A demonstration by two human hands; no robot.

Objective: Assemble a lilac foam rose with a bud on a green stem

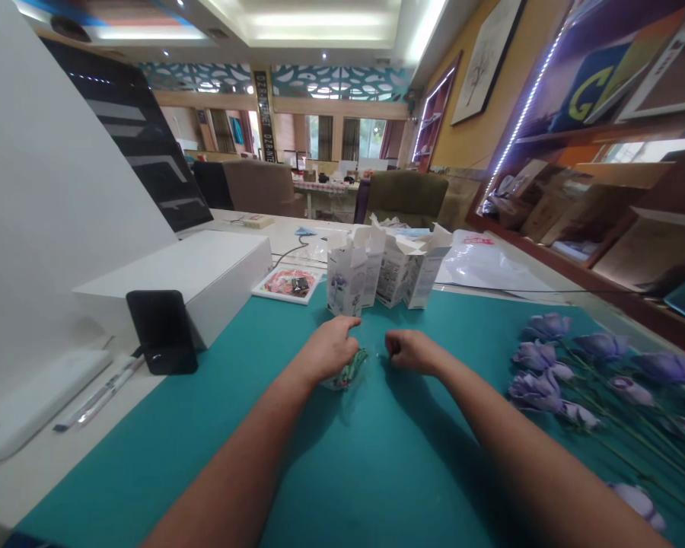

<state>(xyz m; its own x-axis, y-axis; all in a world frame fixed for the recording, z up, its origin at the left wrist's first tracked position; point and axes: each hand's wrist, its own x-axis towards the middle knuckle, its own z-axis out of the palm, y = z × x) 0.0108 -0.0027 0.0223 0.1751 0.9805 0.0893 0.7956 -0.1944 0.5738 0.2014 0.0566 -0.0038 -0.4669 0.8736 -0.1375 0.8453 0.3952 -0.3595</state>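
My left hand (329, 350) is closed over a small clear plastic bag (351, 371) with green pieces inside, just above the teal mat (342, 472). Its index finger points forward, and part of the bag is hidden under the palm. A short way to the right, my right hand (411, 352) has its fingers curled together in a pinch. Whatever it might hold is too small or hidden to make out. Beyond both hands stand opened white cartons with printed flowers, among them a front left carton (345, 283) and a right carton (422, 278).
Purple artificial flowers (540, 358) with long stems lie at the right. On the left a dark phone (160, 332) leans against a white box (228, 285). A picture tile (290, 285) lies behind the mat's edge, and a white plastic bag (485, 262) sits at the back right.
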